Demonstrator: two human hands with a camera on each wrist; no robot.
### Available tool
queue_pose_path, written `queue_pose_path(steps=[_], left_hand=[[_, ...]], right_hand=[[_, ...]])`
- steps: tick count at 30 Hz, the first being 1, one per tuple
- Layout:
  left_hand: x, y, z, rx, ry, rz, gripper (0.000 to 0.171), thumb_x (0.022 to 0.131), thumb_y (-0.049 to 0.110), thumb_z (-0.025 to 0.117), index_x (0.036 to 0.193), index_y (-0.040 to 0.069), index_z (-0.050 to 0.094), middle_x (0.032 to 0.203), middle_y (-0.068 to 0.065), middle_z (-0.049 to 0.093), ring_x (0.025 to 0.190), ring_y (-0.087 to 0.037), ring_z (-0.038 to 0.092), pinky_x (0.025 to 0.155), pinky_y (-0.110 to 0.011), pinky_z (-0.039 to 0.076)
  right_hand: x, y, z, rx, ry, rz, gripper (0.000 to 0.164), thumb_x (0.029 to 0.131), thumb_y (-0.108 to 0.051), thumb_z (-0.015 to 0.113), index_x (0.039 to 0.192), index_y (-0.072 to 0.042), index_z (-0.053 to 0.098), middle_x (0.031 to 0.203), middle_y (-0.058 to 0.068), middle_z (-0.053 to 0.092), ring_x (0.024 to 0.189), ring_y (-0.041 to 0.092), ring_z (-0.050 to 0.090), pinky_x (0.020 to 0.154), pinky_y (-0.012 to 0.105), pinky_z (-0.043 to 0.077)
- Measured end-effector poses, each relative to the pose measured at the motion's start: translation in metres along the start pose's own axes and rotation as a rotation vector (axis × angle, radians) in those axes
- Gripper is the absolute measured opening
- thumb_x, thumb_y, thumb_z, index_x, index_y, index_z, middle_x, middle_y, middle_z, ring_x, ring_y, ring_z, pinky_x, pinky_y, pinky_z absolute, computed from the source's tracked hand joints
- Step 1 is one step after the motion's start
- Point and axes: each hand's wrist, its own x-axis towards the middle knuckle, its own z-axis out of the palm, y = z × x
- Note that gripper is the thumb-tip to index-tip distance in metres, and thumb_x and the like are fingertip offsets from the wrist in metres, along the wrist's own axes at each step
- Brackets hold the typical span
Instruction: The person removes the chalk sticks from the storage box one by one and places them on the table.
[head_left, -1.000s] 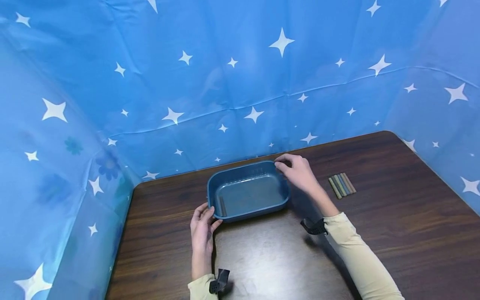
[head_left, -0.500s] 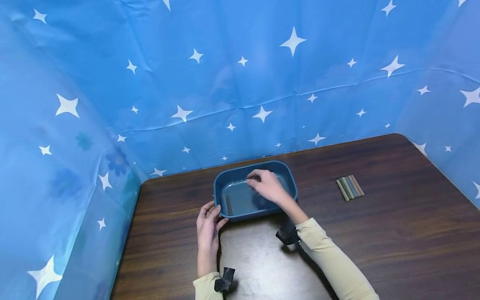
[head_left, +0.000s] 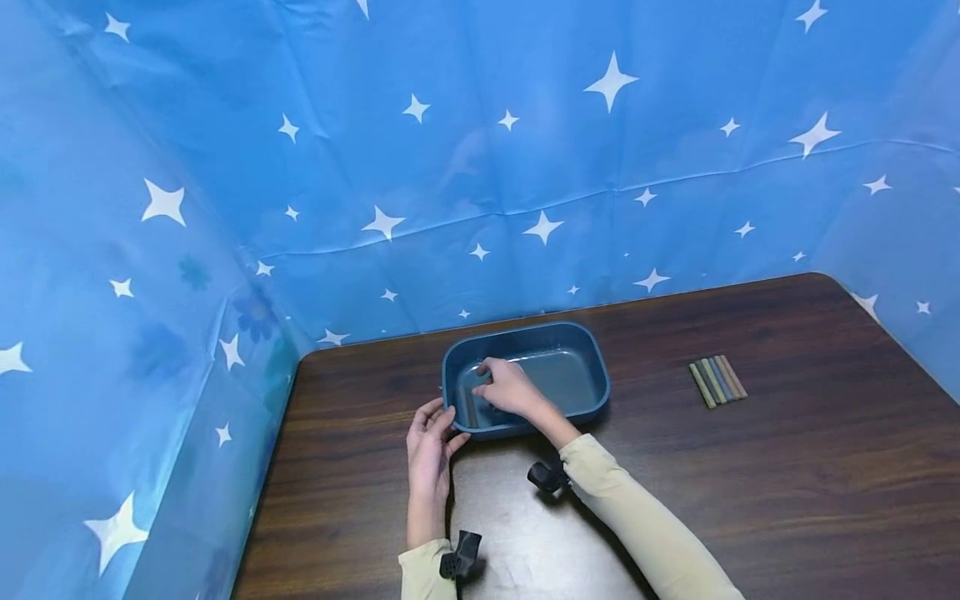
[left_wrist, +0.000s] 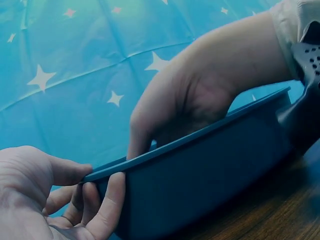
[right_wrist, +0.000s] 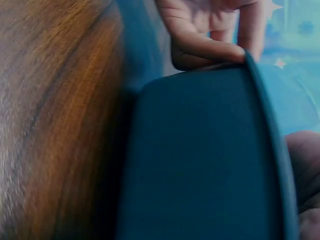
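Observation:
A blue rectangular tray (head_left: 570,423) with rounded corners stands on the table near its back edge. My left hand (head_left: 429,457) grips its front left corner; in the left wrist view the thumb (left_wrist: 70,171) lies at the rim and fingers press the outer wall. My right hand (head_left: 513,390) reaches over the front rim into the tray, thumb and forefinger apart and pointing down toward the left end. Close by, a thin brownish stick (head_left: 464,410) lies on the tray floor. The near wall hides the right fingertips in both wrist views.
Several slim coloured sticks (head_left: 717,381), like chalks, lie side by side on the table to the right of the tray. The dark wooden table (head_left: 795,450) meets a blue star-patterned curtain (head_left: 510,167) at the back and left.
My right hand has left the tray's back right corner and moved left and down into the tray, toward the stick. The left hand keeps its grip; the head view has shifted slightly.

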Motion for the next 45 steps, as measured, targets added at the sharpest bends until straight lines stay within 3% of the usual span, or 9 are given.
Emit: queue_pose_path(steps=[6, 14, 22, 27, 33, 37, 45], left_hand=[[0.0, 0.001, 0.002, 0.0, -0.009, -0.013, 0.03, 0.103, 0.003, 0.06, 0.13, -0.006, 0.05, 0.103, -0.009, 0.061, 0.077, -0.012, 0.062, 0.061, -0.022, 0.058], [0.0, 0.002, 0.001, 0.008, -0.008, -0.008, 0.031, 0.102, 0.002, 0.059, 0.13, -0.008, 0.048, 0.102, -0.007, 0.061, 0.079, -0.012, 0.062, 0.061, -0.021, 0.057], [-0.001, 0.003, 0.003, 0.021, 0.015, -0.006, 0.027, 0.102, 0.001, 0.058, 0.127, -0.006, 0.051, 0.098, -0.005, 0.059, 0.077, -0.011, 0.06, 0.061, -0.022, 0.057], [0.0, 0.003, 0.002, 0.015, 0.017, -0.01, 0.027, 0.102, 0.001, 0.06, 0.127, -0.005, 0.052, 0.101, -0.008, 0.06, 0.078, -0.012, 0.061, 0.061, -0.022, 0.057], [0.002, 0.003, 0.002, 0.012, 0.015, -0.024, 0.03, 0.102, 0.002, 0.06, 0.129, -0.006, 0.051, 0.106, -0.01, 0.061, 0.08, -0.014, 0.063, 0.062, -0.023, 0.058], [0.001, 0.003, 0.001, 0.014, 0.017, -0.028, 0.032, 0.102, 0.002, 0.06, 0.13, -0.007, 0.05, 0.107, -0.011, 0.061, 0.081, -0.014, 0.064, 0.062, -0.024, 0.058], [0.001, 0.002, 0.001, 0.014, 0.017, -0.024, 0.031, 0.102, 0.003, 0.061, 0.13, -0.007, 0.05, 0.106, -0.011, 0.062, 0.079, -0.014, 0.064, 0.062, -0.024, 0.058]], right_hand=[[0.01, 0.003, 0.012, -0.013, -0.053, 0.047, 0.041, 0.097, -0.009, 0.071, 0.132, 0.009, 0.059, 0.093, 0.013, 0.072, 0.069, 0.018, 0.065, 0.061, 0.029, 0.054], [0.019, -0.005, 0.026, -0.084, -0.075, 0.048, 0.047, 0.095, -0.007, 0.071, 0.136, 0.009, 0.056, 0.103, 0.018, 0.069, 0.067, 0.017, 0.061, 0.061, 0.028, 0.05], [0.028, 0.0, 0.036, -0.016, -0.1, 0.076, 0.047, 0.092, 0.004, 0.063, 0.138, 0.009, 0.055, 0.111, 0.02, 0.066, 0.077, 0.024, 0.061, 0.066, 0.034, 0.051], [0.027, 0.0, 0.035, 0.006, -0.086, 0.06, 0.045, 0.09, 0.008, 0.062, 0.135, 0.009, 0.057, 0.108, 0.019, 0.065, 0.079, 0.024, 0.057, 0.066, 0.033, 0.05], [0.022, 0.0, 0.026, 0.133, -0.081, 0.071, 0.045, 0.09, 0.013, 0.06, 0.135, 0.009, 0.057, 0.094, 0.016, 0.066, 0.074, 0.023, 0.065, 0.059, 0.032, 0.06], [0.023, 0.003, 0.024, 0.217, -0.099, 0.093, 0.047, 0.089, 0.015, 0.06, 0.136, 0.009, 0.056, 0.095, 0.019, 0.067, 0.076, 0.026, 0.069, 0.059, 0.034, 0.062], [0.02, 0.009, 0.006, 0.28, -0.107, 0.095, 0.048, 0.092, 0.016, 0.058, 0.139, 0.009, 0.054, 0.095, 0.021, 0.066, 0.075, 0.025, 0.066, 0.063, 0.037, 0.063]])
